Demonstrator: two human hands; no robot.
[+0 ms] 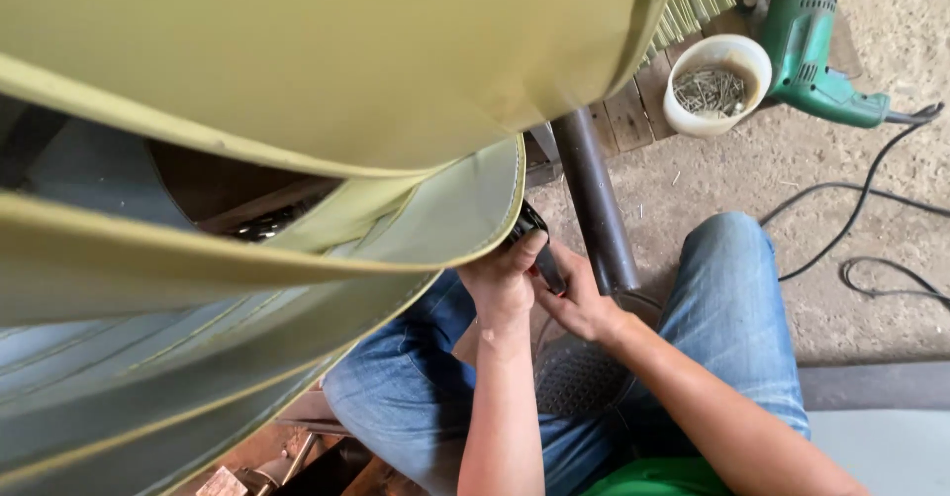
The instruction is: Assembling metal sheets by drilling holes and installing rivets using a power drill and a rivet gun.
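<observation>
A large curved duct of olive-yellow sheet metal [327, 70] fills the upper left, with a second bent sheet [450, 214] below it. My left hand [503, 280] grips the rim of that lower sheet, thumb up against the edge. My right hand [577, 303] sits just right of it, fingers wrapped on a black hand tool [539, 248] whose head meets the sheet's edge. Whether the tool's jaws clamp the rim is hidden by my hands. My knees in blue jeans [732, 308] lie under both arms.
A brown metal pipe post [594, 204] stands right behind my hands. A white tub of nails [716, 85] and a green electric drill [811, 46] lie on the dirt floor at upper right, with black cables [871, 229] trailing. Wooden slats [633, 110] and metal scraps [257, 471] are nearby.
</observation>
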